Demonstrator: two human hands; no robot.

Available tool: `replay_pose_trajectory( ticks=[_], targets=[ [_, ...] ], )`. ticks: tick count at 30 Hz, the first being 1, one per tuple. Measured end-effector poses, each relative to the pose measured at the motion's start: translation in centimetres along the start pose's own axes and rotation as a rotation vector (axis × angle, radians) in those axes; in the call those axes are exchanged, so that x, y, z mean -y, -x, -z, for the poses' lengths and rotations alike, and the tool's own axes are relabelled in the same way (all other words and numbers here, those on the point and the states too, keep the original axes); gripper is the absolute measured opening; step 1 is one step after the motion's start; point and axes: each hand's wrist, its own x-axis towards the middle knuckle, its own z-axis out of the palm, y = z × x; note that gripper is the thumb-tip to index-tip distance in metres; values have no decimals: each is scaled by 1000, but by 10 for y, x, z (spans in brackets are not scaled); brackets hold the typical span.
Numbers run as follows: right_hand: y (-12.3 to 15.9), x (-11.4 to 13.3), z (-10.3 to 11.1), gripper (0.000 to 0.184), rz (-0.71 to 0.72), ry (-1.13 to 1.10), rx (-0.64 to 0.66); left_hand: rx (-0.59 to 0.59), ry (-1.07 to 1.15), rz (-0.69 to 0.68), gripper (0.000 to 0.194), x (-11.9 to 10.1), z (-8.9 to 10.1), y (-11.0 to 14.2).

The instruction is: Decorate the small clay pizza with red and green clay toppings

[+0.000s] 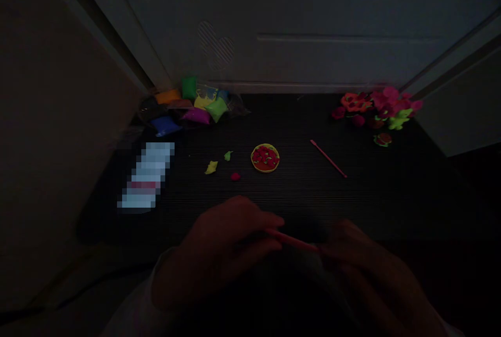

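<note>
Between my two hands, low and near the front edge of the table, runs a thin pink clay modelling tool [295, 242]. My left hand [227, 243] is closed around its left end, thumb and fingers pinching it. The other end goes into the closed fingers of my right hand [364, 259], which lie in deep shadow. Beyond them on the dark table [297, 196] sits a small round clay pizza [265, 158] with a yellow rim and red and green toppings. Left of it are a yellow clay scrap [211, 167], a green clay scrap [228, 156] and a red clay lump [235, 176].
A second pink modelling tool [329, 158] lies right of the pizza. Several coloured clay packets [198, 115] are heaped back left, above a lit, blurred phone [146, 178]. Several clay figures [385, 102] cluster back right, near a small layered clay piece [382, 140]. A pale panel [313, 60] rises behind.
</note>
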Motion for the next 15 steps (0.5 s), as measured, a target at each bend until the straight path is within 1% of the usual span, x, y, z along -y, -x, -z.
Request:
replay_pose_trajectory(
  ticks=[3,9,15],
  targets=[
    [-1,-1,-1,31,-8,-38,-17,-27,0,-31,19,1,-1,0],
    [-1,0,-2,30,-47,-21,-11,-59,45,-84,17,5,-4,-2],
    [-2,1,0,32,-65,-24,-2,-35,72,-96,20,8,-5,-3]
  ],
)
